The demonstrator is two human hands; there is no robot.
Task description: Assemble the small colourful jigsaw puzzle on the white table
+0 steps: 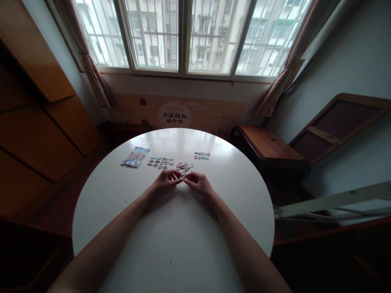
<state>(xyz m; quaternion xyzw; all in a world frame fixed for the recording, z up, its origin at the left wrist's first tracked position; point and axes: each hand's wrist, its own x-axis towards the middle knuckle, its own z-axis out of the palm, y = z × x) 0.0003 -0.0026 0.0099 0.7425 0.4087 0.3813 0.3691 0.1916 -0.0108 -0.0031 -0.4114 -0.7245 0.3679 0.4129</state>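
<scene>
Over the white table [171,228], the left hand [166,178] and right hand [198,181] both pinch a small puzzle piece [184,178] between thumb and fingertips. From where I stand, a light grip and slow turning suit it best. Just beyond lies a loose pile [184,166]; farther, a small group [202,154] sits in rows.

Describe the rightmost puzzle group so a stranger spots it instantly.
Start at the round white table. Past the right hand lies the small group of puzzle pieces. It's the rightmost of three, set in short rows, unlike the heap beside it.
</scene>
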